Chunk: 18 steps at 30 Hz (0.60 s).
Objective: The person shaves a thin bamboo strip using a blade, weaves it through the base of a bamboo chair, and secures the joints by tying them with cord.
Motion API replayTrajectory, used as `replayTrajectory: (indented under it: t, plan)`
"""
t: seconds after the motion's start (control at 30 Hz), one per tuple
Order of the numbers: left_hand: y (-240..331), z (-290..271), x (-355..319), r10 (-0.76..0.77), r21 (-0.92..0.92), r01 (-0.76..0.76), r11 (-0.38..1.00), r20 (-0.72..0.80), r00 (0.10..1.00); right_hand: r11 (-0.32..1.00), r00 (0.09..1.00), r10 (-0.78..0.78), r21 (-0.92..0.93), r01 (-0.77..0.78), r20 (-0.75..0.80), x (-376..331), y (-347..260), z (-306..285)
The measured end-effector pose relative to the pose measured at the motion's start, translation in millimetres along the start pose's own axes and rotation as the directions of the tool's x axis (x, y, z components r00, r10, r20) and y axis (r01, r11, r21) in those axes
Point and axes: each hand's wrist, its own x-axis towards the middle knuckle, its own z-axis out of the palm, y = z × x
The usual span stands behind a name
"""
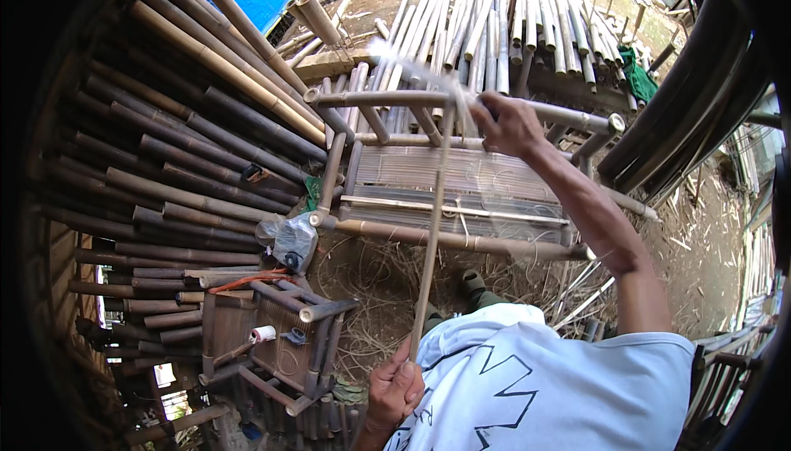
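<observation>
Head view: the person stands over a bamboo chair frame (461,196) lying among shavings on the ground. The left hand (395,389), low and close to the body, is closed around the lower end of a thin bamboo strip (430,237). The strip runs up from that hand, over the slatted seat, to the frame's top rail (461,101). The right hand (507,126) is stretched out to that rail with its fingers curled at the strip's upper end; whether it pinches the strip or presses on the rail I cannot tell. The strip's tip past it is blurred.

A judgement on doing this well: the strip looks long and springy, so the left hand should hold it steady and in line with the slats while the right hand guides the far end, lest it bow or twist. The right hand should work close to the rail, where the strip is stiffest.

To the left lie stacked dark poles (181,171), a plastic bag (288,241) and a small stool (280,344) bearing a tape roll (264,334). Pale split bamboo (527,31) lies beyond the frame.
</observation>
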Motion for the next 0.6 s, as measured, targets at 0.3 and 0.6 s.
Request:
replayTrajectory:
  t: [0.3,0.6]
  plan:
    - [-1.1,5.8,-0.1,-0.026,-0.024,0.027,0.999,0.04,0.999,0.876,0.961,0.276,0.408,-0.256,0.011,-2.6,24.1,-18.4]
    - [34.5,-45.1,46.8,0.138,-0.596,0.076,0.8,0.306,0.942,0.93,0.988,-0.061,0.368,0.006,0.139,-80.4,-159.9,-4.5]
